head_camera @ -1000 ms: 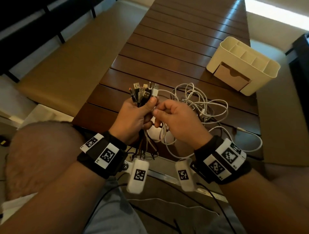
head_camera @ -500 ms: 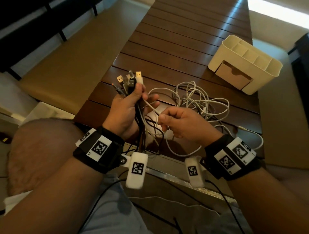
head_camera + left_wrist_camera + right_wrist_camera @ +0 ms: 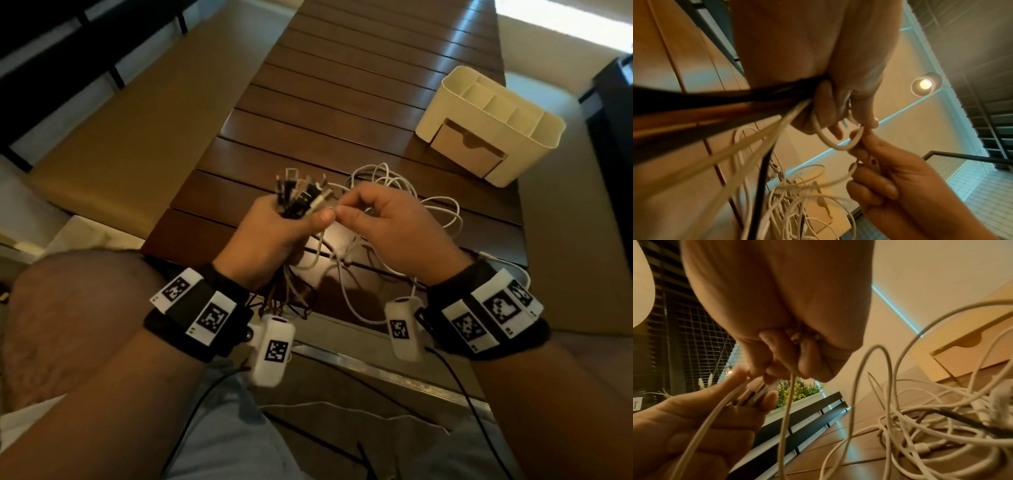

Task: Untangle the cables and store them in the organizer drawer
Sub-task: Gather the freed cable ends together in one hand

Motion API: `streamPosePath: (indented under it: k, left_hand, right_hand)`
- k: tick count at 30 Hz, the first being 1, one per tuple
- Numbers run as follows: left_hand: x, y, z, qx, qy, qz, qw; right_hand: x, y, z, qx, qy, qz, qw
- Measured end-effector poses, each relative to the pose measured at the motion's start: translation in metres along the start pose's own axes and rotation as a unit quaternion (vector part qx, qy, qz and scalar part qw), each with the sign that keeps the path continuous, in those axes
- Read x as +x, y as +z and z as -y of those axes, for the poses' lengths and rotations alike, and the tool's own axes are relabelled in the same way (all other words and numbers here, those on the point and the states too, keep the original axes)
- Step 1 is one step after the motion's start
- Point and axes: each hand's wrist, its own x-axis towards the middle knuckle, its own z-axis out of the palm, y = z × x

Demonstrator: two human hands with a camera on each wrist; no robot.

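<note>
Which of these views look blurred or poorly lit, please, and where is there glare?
Head view: dim, with window glare striping the table; the connector ends in the left hand are smeared. Left wrist view: near cables streaked with blur; a ceiling lamp flares. Right wrist view: warm cast, white cable loops soft.

Dark slatted table (image 3: 359, 89); tan benches (image 3: 130, 137); ceiling lamp (image 3: 925, 84)

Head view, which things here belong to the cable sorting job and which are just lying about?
Job:
left hand gripping the bundle of plug ends
right hand pinching a white cable
tangled white cables
organizer, drawer shut

Lying about:
slatted table
tan benches
</note>
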Motion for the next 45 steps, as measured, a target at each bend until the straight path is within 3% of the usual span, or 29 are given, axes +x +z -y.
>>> streamPosePath:
  k: [5, 10, 12, 15, 16, 18, 20, 21, 26, 30, 32, 34, 36, 40, 42, 45]
  left_hand:
    - [-0.004, -0.002, -0.012, 0.07, 0.016, 0.041, 0.997]
    - [0.001, -0.019, -0.015, -0.107, 0.02, -0.043, 0.993]
    - [0.004, -0.028, -0.015, -0.126, 0.009, -0.062, 0.99]
    - [0.002, -0.028, -0.006, -0.054, -0.047, -0.033, 0.997]
    - [0.001, -0.026, -0.002, -0.042, -0.065, -0.022, 0.997]
    - [0.003, -0.023, 0.002, -0.033, -0.085, -0.037, 0.995]
    - [0.004, -0.019, 0.001, -0.004, -0.085, -0.056, 0.995]
    - [0.004, -0.015, 0.0, 0.012, -0.078, -0.049, 0.996]
    - [-0.001, -0.006, -0.001, 0.108, -0.048, 0.019, 0.993]
    - [-0.005, -0.007, -0.013, 0.146, -0.037, 0.06, 0.987]
    - [-0.005, -0.008, -0.016, 0.115, -0.014, 0.015, 0.993]
    - [-0.002, -0.017, -0.018, -0.003, 0.001, -0.079, 0.997]
    - [-0.001, -0.029, -0.02, -0.079, 0.002, -0.108, 0.991]
    - [-0.01, -0.036, -0.012, 0.024, -0.074, 0.029, 0.997]
    - [-0.01, -0.036, -0.003, 0.068, -0.096, 0.044, 0.992]
    - [-0.005, -0.029, -0.002, 0.106, -0.057, -0.025, 0.992]
  right_hand:
    - [0.001, 0.001, -0.002, -0.014, -0.021, -0.028, 0.999]
    - [0.0, -0.004, -0.008, -0.012, 0.037, 0.019, 0.999]
    - [0.001, -0.008, -0.014, 0.042, 0.089, 0.033, 0.995]
    - [0.003, -0.016, -0.015, 0.187, 0.132, 0.037, 0.973]
    - [0.003, -0.02, -0.013, 0.172, 0.126, 0.05, 0.976]
    - [0.002, -0.023, -0.01, 0.003, 0.095, 0.119, 0.988]
    - [0.0, -0.018, -0.007, -0.14, 0.076, 0.208, 0.965]
    - [0.0, -0.013, -0.005, -0.156, 0.075, 0.222, 0.96]
    - [0.0, 0.004, 0.0, -0.186, 0.023, 0.119, 0.975]
    - [0.0, -0.001, -0.002, -0.146, -0.008, 0.018, 0.989]
    - [0.0, -0.005, -0.002, -0.117, 0.001, 0.023, 0.993]
    - [0.001, -0.011, -0.004, -0.088, 0.024, 0.039, 0.995]
    - [0.002, -0.019, -0.009, -0.064, 0.055, 0.049, 0.995]
    - [0.002, -0.038, -0.013, -0.037, 0.073, 0.014, 0.997]
    - [-0.001, -0.048, -0.006, -0.045, 0.07, 0.064, 0.994]
    - [-0.004, -0.048, 0.004, -0.116, 0.079, 0.207, 0.968]
